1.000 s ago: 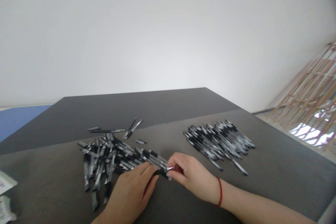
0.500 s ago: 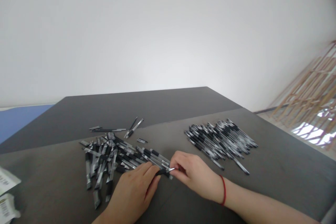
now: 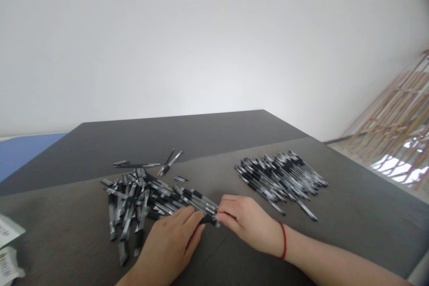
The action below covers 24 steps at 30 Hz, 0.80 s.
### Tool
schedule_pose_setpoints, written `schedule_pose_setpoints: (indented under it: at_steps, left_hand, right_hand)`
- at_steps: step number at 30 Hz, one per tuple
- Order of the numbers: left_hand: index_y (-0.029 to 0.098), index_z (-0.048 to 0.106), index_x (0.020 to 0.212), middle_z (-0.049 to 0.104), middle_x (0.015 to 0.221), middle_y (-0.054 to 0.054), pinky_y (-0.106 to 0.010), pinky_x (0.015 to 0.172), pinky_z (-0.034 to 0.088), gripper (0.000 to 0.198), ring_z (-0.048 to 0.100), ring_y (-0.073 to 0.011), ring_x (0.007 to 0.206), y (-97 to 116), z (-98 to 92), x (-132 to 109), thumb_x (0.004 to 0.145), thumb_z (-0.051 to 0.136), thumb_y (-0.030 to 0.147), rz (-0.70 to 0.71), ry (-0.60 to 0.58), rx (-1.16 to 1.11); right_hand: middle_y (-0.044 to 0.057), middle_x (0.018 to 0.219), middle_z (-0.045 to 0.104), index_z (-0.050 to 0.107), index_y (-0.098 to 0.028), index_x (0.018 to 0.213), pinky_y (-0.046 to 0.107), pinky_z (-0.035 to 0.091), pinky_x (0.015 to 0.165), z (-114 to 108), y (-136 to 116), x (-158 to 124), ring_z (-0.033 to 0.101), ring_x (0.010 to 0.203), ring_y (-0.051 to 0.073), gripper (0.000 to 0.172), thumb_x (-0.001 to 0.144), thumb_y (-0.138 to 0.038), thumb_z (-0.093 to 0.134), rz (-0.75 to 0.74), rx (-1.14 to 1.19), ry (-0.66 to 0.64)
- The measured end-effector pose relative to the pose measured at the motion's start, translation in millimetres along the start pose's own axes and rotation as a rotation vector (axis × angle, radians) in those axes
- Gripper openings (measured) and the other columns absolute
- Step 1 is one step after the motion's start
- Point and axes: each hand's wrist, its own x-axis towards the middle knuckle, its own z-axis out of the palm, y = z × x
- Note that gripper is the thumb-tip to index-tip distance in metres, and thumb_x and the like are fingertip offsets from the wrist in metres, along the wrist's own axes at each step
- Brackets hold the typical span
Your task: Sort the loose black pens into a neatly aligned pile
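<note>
Two hands: my left hand (image 3: 172, 241) and right hand (image 3: 250, 221), nearly closed, pinch one pen (image 3: 207, 219).
Left: messy pen heap (image 3: 128, 220).
Right: neater pen row (image 3: 279, 179).

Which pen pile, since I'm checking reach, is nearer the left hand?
The jumbled left pile, beside the left hand; the neater right pile lies farther off.

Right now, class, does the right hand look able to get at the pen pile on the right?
Probably yes: no object stands between the right hand and the right-hand pen pile. That hand, though, seems to be pinching a pen, which it would likely release first.
</note>
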Motion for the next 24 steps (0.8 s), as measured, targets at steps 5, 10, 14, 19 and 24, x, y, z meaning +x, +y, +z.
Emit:
schedule_pose_setpoints:
  at_steps: [5,10,14,19,24]
  left_hand:
    - [0.024,0.058,0.098,0.063,0.085,-0.001,-0.030,0.063,0.048,0.018,0.063,-0.0190,0.076,0.1,0.4,0.2,0.091,0.041,0.023,0.004,0.005,0.000]
    - [0.024,0.057,0.099,0.064,0.088,-0.002,-0.030,0.065,0.048,0.018,0.063,-0.0188,0.078,-1.0,1.1,0.3,0.091,0.041,0.023,0.026,0.032,0.006]
    - [0.023,0.057,0.099,0.064,0.087,-0.001,-0.029,0.065,0.048,0.018,0.063,-0.0186,0.079,-1.2,1.1,0.4,0.091,0.041,0.023,0.026,0.023,0.008]
    - [0.024,0.057,0.099,0.064,0.087,-0.001,-0.030,0.064,0.048,0.019,0.063,-0.0189,0.077,-0.4,0.3,0.7,0.091,0.040,0.023,0.038,0.006,0.002]
    - [0.023,0.057,0.100,0.065,0.087,-0.002,-0.030,0.063,0.048,0.020,0.063,-0.0191,0.077,-0.1,0.9,-0.1,0.092,0.039,0.022,0.044,0.022,0.015]
  right_hand:
    - [-0.001,0.079,0.054,0.054,-0.018,0.082,0.022,0.034,0.064,-0.2,-1.2,-0.9,0.050,0.073,0.012,0.008,0.085,-0.024,0.059,-0.012,-0.023,0.035]
    - [0.000,0.079,0.055,0.054,-0.018,0.078,0.022,0.036,0.068,0.0,-1.5,-0.4,0.052,0.075,0.012,0.017,0.092,-0.026,0.048,-0.018,-0.012,-0.016]
    - [0.000,0.081,0.055,0.055,-0.018,0.083,0.022,0.035,0.067,-0.1,-1.9,-0.4,0.052,0.075,0.013,0.008,0.086,-0.025,0.057,-0.015,-0.023,0.015]
    - [0.001,0.079,0.056,0.055,-0.018,0.079,0.022,0.036,0.067,0.9,-1.9,-0.2,0.052,0.074,0.013,0.017,0.092,-0.027,0.048,-0.015,-0.025,-0.026]
    - [0.000,0.079,0.056,0.056,-0.018,0.081,0.022,0.035,0.065,0.1,-1.3,-0.8,0.052,0.072,0.012,0.012,0.089,-0.027,0.053,-0.001,-0.019,-0.042]
